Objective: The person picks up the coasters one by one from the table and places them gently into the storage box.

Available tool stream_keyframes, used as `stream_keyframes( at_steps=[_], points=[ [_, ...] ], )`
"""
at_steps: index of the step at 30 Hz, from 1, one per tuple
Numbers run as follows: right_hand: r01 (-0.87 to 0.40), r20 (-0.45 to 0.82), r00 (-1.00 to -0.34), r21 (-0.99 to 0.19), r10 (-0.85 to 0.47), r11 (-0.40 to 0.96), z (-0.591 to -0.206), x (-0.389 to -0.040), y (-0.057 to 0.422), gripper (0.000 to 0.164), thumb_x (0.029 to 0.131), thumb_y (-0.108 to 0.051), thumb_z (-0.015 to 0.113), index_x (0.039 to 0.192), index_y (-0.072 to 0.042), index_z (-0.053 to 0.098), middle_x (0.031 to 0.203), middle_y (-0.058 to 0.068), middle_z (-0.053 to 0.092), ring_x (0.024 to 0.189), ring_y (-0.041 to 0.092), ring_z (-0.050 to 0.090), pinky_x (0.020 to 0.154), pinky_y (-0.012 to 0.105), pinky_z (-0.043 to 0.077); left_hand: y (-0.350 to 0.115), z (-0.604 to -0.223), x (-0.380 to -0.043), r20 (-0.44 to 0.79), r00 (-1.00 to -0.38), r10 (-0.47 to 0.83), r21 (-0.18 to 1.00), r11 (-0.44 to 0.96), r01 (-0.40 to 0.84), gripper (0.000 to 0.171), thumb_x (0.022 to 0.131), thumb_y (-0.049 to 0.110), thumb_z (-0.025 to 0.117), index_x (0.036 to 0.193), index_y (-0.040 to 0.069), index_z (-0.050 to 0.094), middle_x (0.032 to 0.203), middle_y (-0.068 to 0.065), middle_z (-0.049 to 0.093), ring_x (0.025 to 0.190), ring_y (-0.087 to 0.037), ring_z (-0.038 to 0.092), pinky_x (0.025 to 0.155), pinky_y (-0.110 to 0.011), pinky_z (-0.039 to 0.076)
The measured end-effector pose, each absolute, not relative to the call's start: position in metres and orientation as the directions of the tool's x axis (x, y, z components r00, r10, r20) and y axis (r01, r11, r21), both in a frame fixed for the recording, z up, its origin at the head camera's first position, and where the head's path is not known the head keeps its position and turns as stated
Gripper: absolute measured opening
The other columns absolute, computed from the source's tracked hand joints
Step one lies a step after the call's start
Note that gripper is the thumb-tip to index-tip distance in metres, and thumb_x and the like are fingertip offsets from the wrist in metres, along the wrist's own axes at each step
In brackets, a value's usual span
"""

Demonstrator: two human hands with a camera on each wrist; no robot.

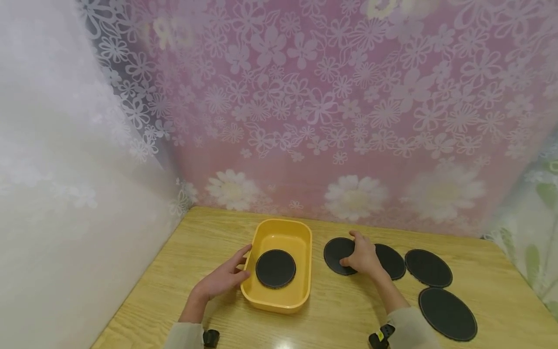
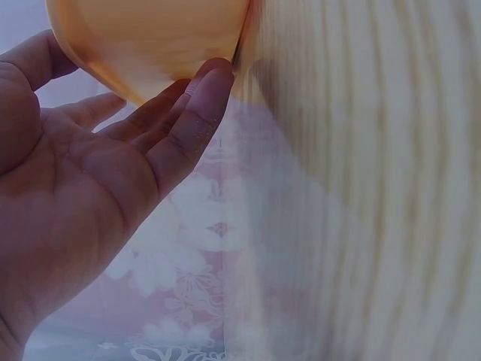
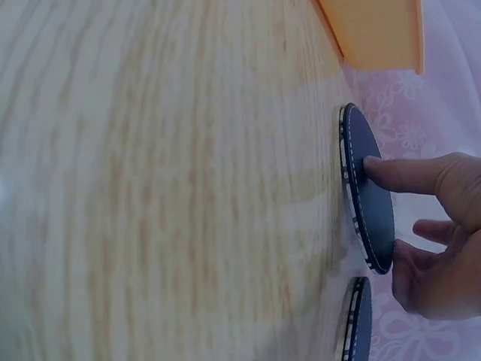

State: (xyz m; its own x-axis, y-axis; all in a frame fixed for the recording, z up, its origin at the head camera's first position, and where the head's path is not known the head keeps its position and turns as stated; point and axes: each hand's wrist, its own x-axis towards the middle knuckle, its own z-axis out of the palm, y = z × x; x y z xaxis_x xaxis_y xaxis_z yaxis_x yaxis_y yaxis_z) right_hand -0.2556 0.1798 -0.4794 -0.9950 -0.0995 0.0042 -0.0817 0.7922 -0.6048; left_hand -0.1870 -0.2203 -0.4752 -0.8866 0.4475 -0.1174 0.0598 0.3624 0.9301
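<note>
A yellow rectangular basin (image 1: 304, 291) stands on the table with a round black coaster (image 1: 275, 269) lying flat inside it. My left hand (image 1: 224, 275) rests against the outside of the basin's left wall. In the left wrist view its gently bent fingers (image 2: 197, 113) touch the wall. To the right of the basin, my right hand (image 1: 363, 256) is over another round black coaster (image 1: 336, 253) on the table. In the right wrist view the thumb (image 3: 402, 174) rests on that stitched coaster's (image 3: 368, 214) top face, and the other fingers are spread at its edge.
Further right on the wooden table (image 1: 348, 310) lie more black coasters: one partly behind my right wrist (image 1: 392, 261), one beyond it (image 1: 429, 268), and one nearer (image 1: 448, 314). A flowered pink curtain (image 1: 314, 121) hangs along the back edge, and pale cloth (image 1: 78, 203) at the left.
</note>
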Motion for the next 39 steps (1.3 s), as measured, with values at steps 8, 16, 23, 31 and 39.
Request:
stream_keyframes(
  at_steps=[8,16,23,31,39],
  points=[
    [-0.089,0.07,-0.996,-0.529,-0.061,0.844,-0.473,-0.242,0.17,0.095,0.072,-0.015,0.088,0.149,0.003,0.035,0.142,0.037,0.038,0.126,0.059,0.03,0.098,0.07,0.029,-0.224,-0.476,-0.179,-0.106,-0.885,0.454,0.933,0.353,0.069,0.07,0.104,0.02,0.051,0.161,0.017,0.012,0.152,-0.03,0.029,0.133,-0.043,0.043,0.092,-0.043,0.05],
    [-0.097,0.082,-0.995,-0.551,-0.061,0.829,-0.473,-0.233,0.168,0.09,0.077,-0.005,0.083,0.151,0.0,0.032,0.143,0.035,0.029,0.127,0.056,0.034,0.089,0.064,0.041,-0.22,-0.476,-0.178,-0.111,-0.878,0.466,0.936,0.345,0.065,0.07,0.104,0.02,0.05,0.161,0.016,0.01,0.151,-0.03,0.03,0.132,-0.043,0.044,0.092,-0.043,0.051],
    [-0.096,0.092,-0.995,-0.629,-0.048,0.772,-0.465,-0.226,0.173,0.072,0.083,0.01,0.069,0.147,0.003,0.037,0.137,0.036,0.033,0.11,0.053,0.05,0.071,0.048,0.048,-0.219,-0.474,-0.18,-0.112,-0.879,0.463,0.936,0.346,0.062,0.07,0.104,0.02,0.05,0.161,0.018,0.011,0.152,-0.03,0.03,0.134,-0.043,0.043,0.092,-0.046,0.051],
    [-0.055,0.038,-0.998,-0.777,-0.04,0.627,-0.468,-0.221,0.196,0.064,0.084,0.01,0.063,0.145,0.005,0.042,0.135,0.035,0.045,0.119,0.05,0.048,0.079,0.047,0.051,-0.219,-0.472,-0.184,-0.11,-0.884,0.455,0.936,0.347,0.062,0.07,0.104,0.02,0.051,0.161,0.018,0.012,0.152,-0.031,0.03,0.134,-0.045,0.041,0.093,-0.047,0.05],
    [0.037,-0.046,-0.999,-0.865,-0.007,0.5,-0.473,-0.208,0.205,0.051,0.092,-0.002,0.066,0.139,0.005,0.05,0.137,0.035,0.045,0.093,0.033,0.063,0.071,0.036,0.053,-0.219,-0.469,-0.184,-0.119,-0.883,0.454,0.937,0.344,0.051,0.07,0.104,0.02,0.051,0.162,0.019,0.012,0.153,-0.031,0.028,0.135,-0.045,0.041,0.091,-0.046,0.051]
  ],
)
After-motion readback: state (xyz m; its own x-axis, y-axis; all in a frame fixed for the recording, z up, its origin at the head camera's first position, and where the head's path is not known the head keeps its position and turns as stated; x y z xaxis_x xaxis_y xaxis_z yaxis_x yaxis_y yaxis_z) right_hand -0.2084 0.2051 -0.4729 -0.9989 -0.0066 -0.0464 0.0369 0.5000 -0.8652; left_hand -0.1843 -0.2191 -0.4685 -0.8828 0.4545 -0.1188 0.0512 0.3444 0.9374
